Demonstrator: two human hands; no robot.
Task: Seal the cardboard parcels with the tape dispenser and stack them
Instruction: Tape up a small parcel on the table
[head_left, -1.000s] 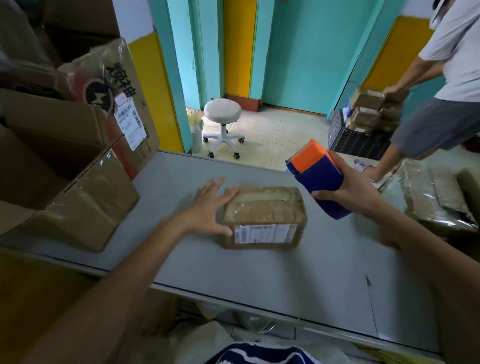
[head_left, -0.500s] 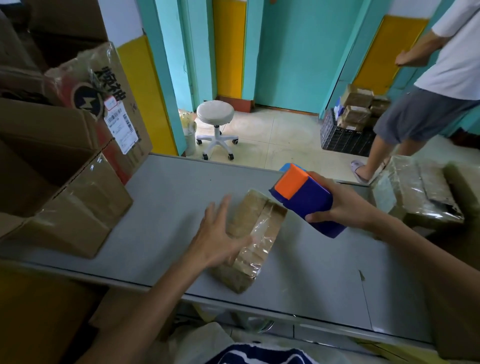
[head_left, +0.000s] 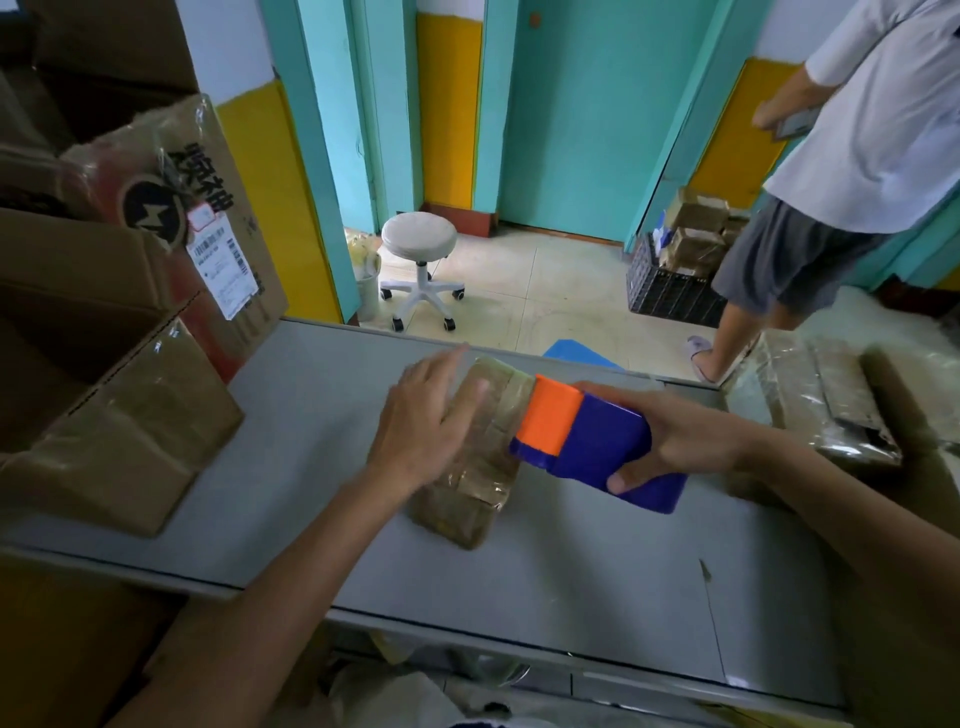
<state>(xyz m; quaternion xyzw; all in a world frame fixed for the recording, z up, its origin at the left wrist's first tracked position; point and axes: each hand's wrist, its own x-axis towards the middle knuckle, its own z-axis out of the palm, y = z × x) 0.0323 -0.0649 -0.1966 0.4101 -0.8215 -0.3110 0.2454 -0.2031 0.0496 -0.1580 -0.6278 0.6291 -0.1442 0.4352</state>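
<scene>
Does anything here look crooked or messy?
The parcel lies askew, diagonal to the table edge, under the left hand; its tape looks wrinkled. The right hand holds the dispenser beside it.

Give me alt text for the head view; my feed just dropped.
A person's left hand lies open on a tape-wrapped cardboard parcel on a grey table, while the right hand grips a blue and orange tape dispenser at the parcel's right side. Large cardboard boxes stand at the left; another person stands beyond the table on the right.
</scene>
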